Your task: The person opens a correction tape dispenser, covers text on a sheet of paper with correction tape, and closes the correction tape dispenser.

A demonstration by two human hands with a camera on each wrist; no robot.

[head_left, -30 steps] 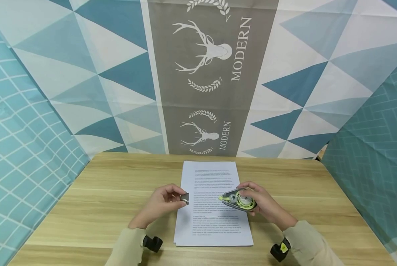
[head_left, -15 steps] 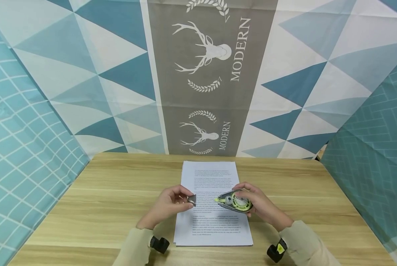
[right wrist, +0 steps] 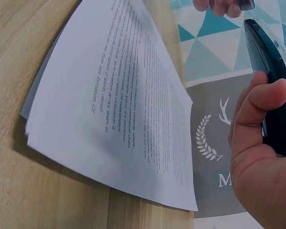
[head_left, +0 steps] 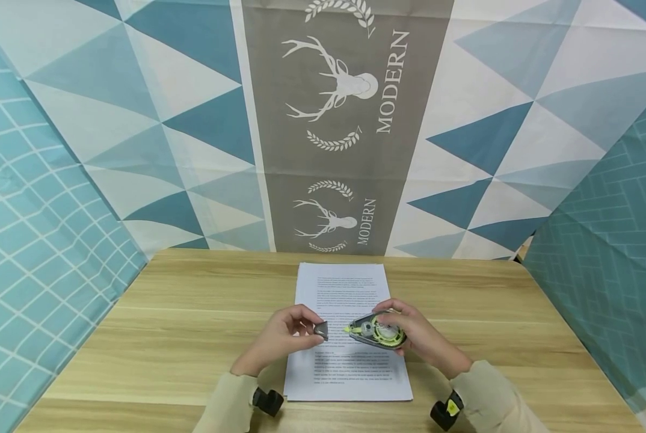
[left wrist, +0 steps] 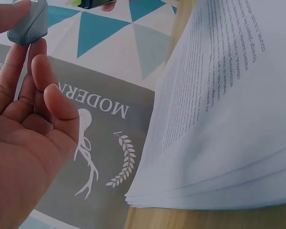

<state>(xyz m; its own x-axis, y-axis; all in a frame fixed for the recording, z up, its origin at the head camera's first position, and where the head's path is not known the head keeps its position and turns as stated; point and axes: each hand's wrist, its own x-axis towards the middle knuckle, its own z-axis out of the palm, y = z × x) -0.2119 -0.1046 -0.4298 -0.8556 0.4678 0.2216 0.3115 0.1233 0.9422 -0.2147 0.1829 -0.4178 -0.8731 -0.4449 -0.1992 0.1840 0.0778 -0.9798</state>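
Note:
My right hand [head_left: 423,337] grips a correction tape [head_left: 378,331] with a dark and clear body and yellow-green parts inside. Its yellow-green tip points left. Between the thumb and fingertips of my left hand [head_left: 285,334] is a small grey cap [head_left: 321,330], a short distance from that tip. In the left wrist view the cap [left wrist: 28,24] is pinched at the top left, the other fingers loosely bent. The right wrist view shows the dark side of the correction tape [right wrist: 271,81] in my curled fingers. Both hands are over a stack of printed paper [head_left: 350,376].
The stack lies on a wood-grain table [head_left: 166,337], its sheets slightly uneven at the edges. Behind the table hangs a patterned cloth [head_left: 334,150] with deer heads and triangles. Teal cloths [head_left: 41,240] flank both sides. A small black camera [head_left: 267,402] is on each wrist.
My left hand has moved right with the cap, and my right hand slightly left with the correction tape. The gap between cap and tip has narrowed. The paper stack has stayed put.

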